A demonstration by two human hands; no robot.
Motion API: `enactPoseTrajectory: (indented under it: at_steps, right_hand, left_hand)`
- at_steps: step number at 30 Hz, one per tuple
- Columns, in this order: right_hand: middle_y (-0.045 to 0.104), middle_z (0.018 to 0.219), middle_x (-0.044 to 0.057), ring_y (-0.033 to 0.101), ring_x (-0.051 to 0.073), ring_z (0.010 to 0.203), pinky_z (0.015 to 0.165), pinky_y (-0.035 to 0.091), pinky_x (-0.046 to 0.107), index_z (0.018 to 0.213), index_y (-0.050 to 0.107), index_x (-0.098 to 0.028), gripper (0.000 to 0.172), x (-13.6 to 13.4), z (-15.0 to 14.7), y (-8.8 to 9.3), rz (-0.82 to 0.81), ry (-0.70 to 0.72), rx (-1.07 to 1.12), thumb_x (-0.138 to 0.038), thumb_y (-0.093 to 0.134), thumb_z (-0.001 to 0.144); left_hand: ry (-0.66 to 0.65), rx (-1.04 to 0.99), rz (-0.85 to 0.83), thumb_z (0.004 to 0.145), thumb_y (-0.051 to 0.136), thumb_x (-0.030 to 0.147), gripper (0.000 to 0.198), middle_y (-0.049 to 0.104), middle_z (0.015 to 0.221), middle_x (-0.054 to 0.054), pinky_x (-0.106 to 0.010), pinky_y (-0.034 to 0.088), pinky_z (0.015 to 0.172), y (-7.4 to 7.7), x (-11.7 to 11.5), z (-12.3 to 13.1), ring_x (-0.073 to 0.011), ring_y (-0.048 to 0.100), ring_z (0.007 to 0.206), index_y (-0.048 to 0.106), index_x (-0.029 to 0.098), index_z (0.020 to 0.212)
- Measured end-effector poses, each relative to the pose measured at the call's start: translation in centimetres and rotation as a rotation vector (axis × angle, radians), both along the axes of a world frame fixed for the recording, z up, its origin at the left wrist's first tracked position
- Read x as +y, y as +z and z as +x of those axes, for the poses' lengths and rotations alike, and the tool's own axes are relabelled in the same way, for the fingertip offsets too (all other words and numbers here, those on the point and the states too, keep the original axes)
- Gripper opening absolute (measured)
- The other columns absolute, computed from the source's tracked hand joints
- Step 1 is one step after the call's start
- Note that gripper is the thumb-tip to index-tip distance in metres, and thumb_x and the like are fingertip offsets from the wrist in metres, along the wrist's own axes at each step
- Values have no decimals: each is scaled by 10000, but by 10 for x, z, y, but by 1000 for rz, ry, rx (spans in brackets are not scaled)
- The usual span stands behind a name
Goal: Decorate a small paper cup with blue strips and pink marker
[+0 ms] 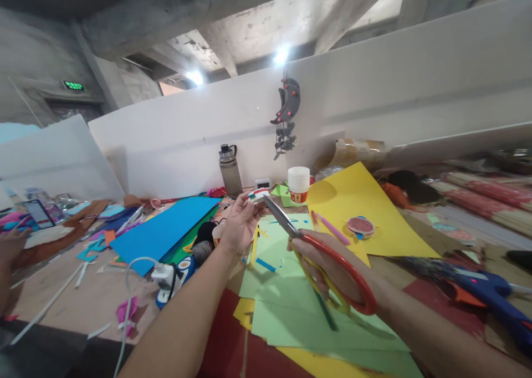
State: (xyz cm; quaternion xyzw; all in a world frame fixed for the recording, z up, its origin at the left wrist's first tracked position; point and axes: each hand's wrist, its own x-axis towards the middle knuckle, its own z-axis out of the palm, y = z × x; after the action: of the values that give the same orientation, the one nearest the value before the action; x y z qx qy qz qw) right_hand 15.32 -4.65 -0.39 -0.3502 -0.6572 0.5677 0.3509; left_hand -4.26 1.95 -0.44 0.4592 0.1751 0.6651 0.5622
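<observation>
My left hand (241,225) pinches a small white piece (258,195) with red, green and blue marks along it; its exact kind is hard to make out. In my right hand (316,256) is a pair of scissors (286,217) with one red and one yellow handle loop. The blade tips point up and left, right beside the white piece; whether they touch it I cannot tell. Under both hands lie light green paper sheets (286,311), with blue and yellow paper scraps on them. A round pinkish-red disc (361,227) rests on a yellow sheet (349,195) to the right.
A stack of paper cups (298,184) and a grey bottle (230,170) stand at the back. Blue card (166,228) and a power strip (174,281) lie left, a blue glue gun (486,289) right. Another person's hand (14,245) is at the far left.
</observation>
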Motion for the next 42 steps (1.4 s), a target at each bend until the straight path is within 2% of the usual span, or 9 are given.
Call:
enactPoseTrajectory:
  at_steps: [9, 21, 28, 32, 38, 42]
  right_hand:
    - [384, 474, -95, 376, 60, 307, 286, 376, 175, 814, 496, -198, 323, -1, 0, 2, -31, -27, -32, -514, 442, 853]
    - [357, 455, -107, 313, 50, 257, 244, 251, 164, 710, 397, -218, 282, -6, -4, 10, -58, -61, -96, -460, 449, 844]
    - [367, 408, -96, 384, 68, 342, 364, 353, 176, 677, 378, -219, 290, -1, 0, 11, 91, -71, -170, -436, 459, 851]
    - [378, 396, -91, 378, 72, 322, 362, 333, 191, 657, 368, -222, 319, 1, 1, 12, 87, -73, -161, -458, 446, 857]
    - [433, 471, -74, 455, 92, 397, 445, 487, 245, 672, 384, -223, 360, 0, 1, 13, 3, 28, -62, -536, 492, 817]
    - [454, 489, -57, 473, 93, 411, 429, 474, 231, 666, 400, -218, 386, 0, 4, 17, 41, 1, -125, -565, 492, 808]
  left_hand:
    - [-29, 7, 18, 795, 632, 247, 218, 650, 1057, -52, -373, 461, 876, 2, -1, -1, -189, 626, 961, 545, 223, 993]
    - [-25, 24, -4, 765, 663, 243, 251, 645, 1099, -55, -353, 465, 874, 5, -2, -4, -192, 621, 994, 556, 228, 991]
    - [23, 50, -17, 763, 668, 266, 255, 651, 1061, -51, -327, 469, 842, 2, 1, -5, -180, 627, 955, 552, 219, 985]
    - [42, 48, -23, 748, 683, 253, 246, 654, 1024, -37, -304, 469, 802, 0, 2, -3, -171, 634, 915, 552, 214, 952]
    - [81, 62, -14, 751, 680, 270, 246, 653, 1022, -33, -318, 459, 823, 1, 2, 0, -158, 630, 896, 555, 216, 956]
    - [114, 69, -13, 743, 685, 277, 244, 652, 1032, -31, -308, 455, 822, -1, 3, -1, -159, 628, 916, 558, 218, 942]
